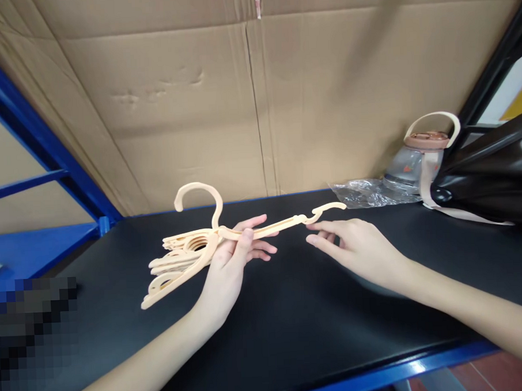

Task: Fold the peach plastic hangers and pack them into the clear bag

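"Hangers [189, 270]?"
"Over tabletop [284, 333], left fingers [257, 221] pinching them. Right fingers [331, 228] part-open by the tip [331, 207], contact unclear."
"Containers?"
"Bottle [402, 165], far right, contents unclear. Plastic wrap [360, 192] and black bag [493, 162] beside it."

nr tabletop [293, 332] free | cardboard [188, 106] blks rear | btl [405, 164] obstr far R

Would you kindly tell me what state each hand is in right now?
Left hand: closed on the cream hanger, thumb on top.
Right hand: partly open beside the hanger's hooked end; whether it touches cannot be told.
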`<act>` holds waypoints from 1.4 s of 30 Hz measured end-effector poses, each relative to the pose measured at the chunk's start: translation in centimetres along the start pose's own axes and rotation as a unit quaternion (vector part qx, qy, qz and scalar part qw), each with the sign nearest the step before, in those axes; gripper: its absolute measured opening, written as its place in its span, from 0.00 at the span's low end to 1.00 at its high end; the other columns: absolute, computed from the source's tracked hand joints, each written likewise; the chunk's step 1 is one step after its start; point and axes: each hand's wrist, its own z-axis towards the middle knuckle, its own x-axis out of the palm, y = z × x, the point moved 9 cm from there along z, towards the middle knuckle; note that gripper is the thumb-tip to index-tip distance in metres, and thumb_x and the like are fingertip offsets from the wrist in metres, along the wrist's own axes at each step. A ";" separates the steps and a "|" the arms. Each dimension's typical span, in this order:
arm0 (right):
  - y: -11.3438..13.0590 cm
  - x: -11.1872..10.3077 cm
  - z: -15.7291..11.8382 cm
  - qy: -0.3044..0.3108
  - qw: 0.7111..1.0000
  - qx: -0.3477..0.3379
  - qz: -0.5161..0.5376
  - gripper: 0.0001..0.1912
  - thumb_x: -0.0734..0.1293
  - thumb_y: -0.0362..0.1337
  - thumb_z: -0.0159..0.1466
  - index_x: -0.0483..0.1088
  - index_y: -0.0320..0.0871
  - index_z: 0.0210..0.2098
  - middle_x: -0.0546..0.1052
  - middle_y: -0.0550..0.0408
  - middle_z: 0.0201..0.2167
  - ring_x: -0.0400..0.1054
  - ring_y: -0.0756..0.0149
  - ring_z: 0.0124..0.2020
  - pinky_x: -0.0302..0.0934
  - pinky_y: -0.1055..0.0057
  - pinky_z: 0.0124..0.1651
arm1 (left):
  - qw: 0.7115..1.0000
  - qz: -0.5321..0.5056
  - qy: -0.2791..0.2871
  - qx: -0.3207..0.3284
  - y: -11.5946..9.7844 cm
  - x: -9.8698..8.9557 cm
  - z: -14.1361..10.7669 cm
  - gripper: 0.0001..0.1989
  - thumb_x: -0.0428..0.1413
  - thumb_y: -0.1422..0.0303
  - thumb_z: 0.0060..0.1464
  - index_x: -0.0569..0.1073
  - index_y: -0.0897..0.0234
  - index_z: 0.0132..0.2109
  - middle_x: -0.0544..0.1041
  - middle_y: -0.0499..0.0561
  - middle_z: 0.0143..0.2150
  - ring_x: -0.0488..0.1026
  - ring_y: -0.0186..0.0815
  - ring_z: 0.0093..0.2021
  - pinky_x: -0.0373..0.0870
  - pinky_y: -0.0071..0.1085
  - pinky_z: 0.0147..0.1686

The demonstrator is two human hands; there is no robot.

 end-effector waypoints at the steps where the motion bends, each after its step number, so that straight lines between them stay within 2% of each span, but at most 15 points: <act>1: -0.3 0.1 0.1 0.006 1.000 0.013 0.016 0.17 0.59 0.48 0.65 0.71 0.46 0.46 0.78 0.58 0.28 0.70 0.68 0.24 0.59 0.71 0.29 | 1.000 0.005 0.003 -0.008 0.2 0.1 0.0 0.20 0.49 0.59 0.61 0.68 0.68 0.53 0.78 0.57 0.43 0.75 0.34 0.35 0.72 0.30 0.35; 4: -0.3 0.0 0.1 0.008 0.998 0.018 0.061 0.18 0.59 0.48 0.65 0.68 0.48 0.49 0.78 0.58 0.31 0.71 0.68 0.28 0.62 0.72 0.31 | 0.998 0.044 0.020 -0.039 1.1 0.3 -0.1 0.19 0.51 0.59 0.59 0.72 0.70 0.50 0.79 0.57 0.40 0.75 0.35 0.34 0.72 0.31 0.37; 8: 0.4 -0.6 -0.2 -0.020 0.995 -0.001 0.093 0.19 0.59 0.46 0.66 0.65 0.47 0.53 0.78 0.56 0.36 0.72 0.67 0.33 0.64 0.71 0.35 | 0.993 0.076 0.078 -0.054 2.4 1.0 -0.1 0.18 0.51 0.59 0.59 0.76 0.70 0.45 0.79 0.56 0.36 0.75 0.37 0.33 0.72 0.32 0.37; 13: 1.2 -0.6 -0.5 -0.024 0.996 -0.037 0.079 0.16 0.60 0.43 0.66 0.67 0.48 0.51 0.77 0.57 0.37 0.71 0.67 0.36 0.64 0.70 0.39 | 0.987 0.090 0.122 -0.046 2.8 1.9 -0.3 0.17 0.51 0.61 0.59 0.77 0.71 0.38 0.77 0.59 0.44 0.75 0.35 0.34 0.72 0.30 0.36; 16: 1.5 -0.2 -0.5 -0.014 0.996 -0.055 0.067 0.14 0.62 0.43 0.64 0.68 0.48 0.49 0.77 0.57 0.37 0.71 0.67 0.36 0.63 0.71 0.37 | 0.988 0.078 0.122 -0.052 2.8 1.9 -0.3 0.18 0.50 0.60 0.60 0.74 0.71 0.46 0.78 0.56 0.37 0.75 0.36 0.33 0.71 0.31 0.36; 18: 1.7 0.2 -0.5 0.006 0.994 -0.069 0.079 0.11 0.64 0.42 0.63 0.70 0.47 0.43 0.77 0.58 0.35 0.70 0.68 0.33 0.62 0.73 0.35 | 0.988 0.068 0.126 -0.059 2.8 2.0 -0.4 0.20 0.49 0.59 0.60 0.71 0.70 0.51 0.77 0.54 0.32 0.74 0.36 0.33 0.71 0.31 0.36; 21: 1.6 0.6 -0.3 0.029 0.986 -0.079 0.147 0.09 0.63 0.42 0.64 0.72 0.44 0.34 0.76 0.59 0.29 0.68 0.70 0.29 0.60 0.74 0.32 | 0.986 0.066 0.145 -0.057 2.8 2.2 -0.4 0.21 0.49 0.56 0.60 0.71 0.69 0.50 0.76 0.57 0.40 0.73 0.37 0.35 0.71 0.32 0.35; 23: 1.0 0.2 0.0 0.015 0.978 -0.067 0.198 0.11 0.63 0.43 0.64 0.72 0.43 0.32 0.74 0.59 0.25 0.67 0.71 0.27 0.59 0.75 0.31 | 0.984 0.060 0.159 -0.054 2.7 2.3 -0.3 0.21 0.49 0.54 0.58 0.71 0.67 0.48 0.75 0.59 0.46 0.73 0.39 0.38 0.70 0.32 0.35; 25: 0.0 -0.6 0.4 -0.016 0.970 -0.046 0.239 0.12 0.63 0.43 0.64 0.71 0.42 0.32 0.73 0.59 0.24 0.66 0.72 0.26 0.59 0.76 0.30 | 0.985 0.031 0.161 -0.061 2.5 2.3 -0.2 0.25 0.48 0.49 0.57 0.69 0.66 0.49 0.74 0.61 0.47 0.72 0.41 0.40 0.70 0.33 0.35; 28: -1.6 -1.6 1.0 -0.050 0.956 -0.022 0.288 0.11 0.65 0.43 0.62 0.71 0.41 0.31 0.73 0.58 0.26 0.67 0.72 0.26 0.60 0.75 0.31 | 0.991 -0.025 0.109 -0.079 2.0 1.3 0.3 0.36 0.41 0.41 0.54 0.63 0.68 0.55 0.74 0.63 0.46 0.72 0.43 0.40 0.70 0.34 0.34; 30: -2.4 -1.9 1.4 -0.063 0.949 -0.014 0.308 0.11 0.66 0.43 0.61 0.71 0.41 0.32 0.74 0.57 0.28 0.67 0.71 0.26 0.61 0.74 0.31 | 0.996 -0.039 0.051 -0.066 1.5 0.0 0.8 0.39 0.37 0.40 0.54 0.61 0.68 0.57 0.74 0.63 0.46 0.72 0.42 0.39 0.71 0.34 0.33; 34: -3.6 -2.0 1.9 -0.072 0.944 -0.006 0.322 0.11 0.66 0.43 0.61 0.70 0.41 0.32 0.73 0.57 0.28 0.66 0.72 0.25 0.61 0.74 0.31 | 0.998 0.004 -0.057 0.012 0.2 -3.0 1.7 0.27 0.44 0.48 0.58 0.64 0.65 0.54 0.74 0.56 0.43 0.72 0.37 0.36 0.70 0.30 0.32; 37: -4.0 -1.8 2.0 -0.072 0.942 -0.004 0.326 0.11 0.66 0.44 0.61 0.71 0.41 0.34 0.72 0.57 0.28 0.66 0.72 0.26 0.61 0.74 0.31 | 0.989 0.057 -0.126 0.047 -0.1 -4.6 1.8 0.17 0.50 0.55 0.58 0.69 0.66 0.43 0.74 0.53 0.40 0.72 0.35 0.36 0.71 0.28 0.31; 39: -4.0 -1.8 2.0 -0.079 0.939 -0.004 0.334 0.12 0.65 0.44 0.62 0.71 0.42 0.37 0.72 0.57 0.28 0.66 0.72 0.27 0.62 0.74 0.31 | 0.986 0.080 -0.135 0.054 -0.2 -4.8 1.7 0.14 0.51 0.57 0.58 0.70 0.66 0.38 0.74 0.53 0.40 0.72 0.34 0.36 0.71 0.28 0.31; 42: -3.9 -1.9 2.0 -0.083 0.935 -0.002 0.344 0.13 0.65 0.45 0.62 0.70 0.42 0.39 0.73 0.55 0.31 0.66 0.71 0.28 0.63 0.73 0.30 | 0.987 0.111 -0.093 0.067 -0.5 -3.9 1.8 0.12 0.50 0.60 0.59 0.69 0.64 0.39 0.74 0.51 0.40 0.72 0.32 0.34 0.71 0.26 0.31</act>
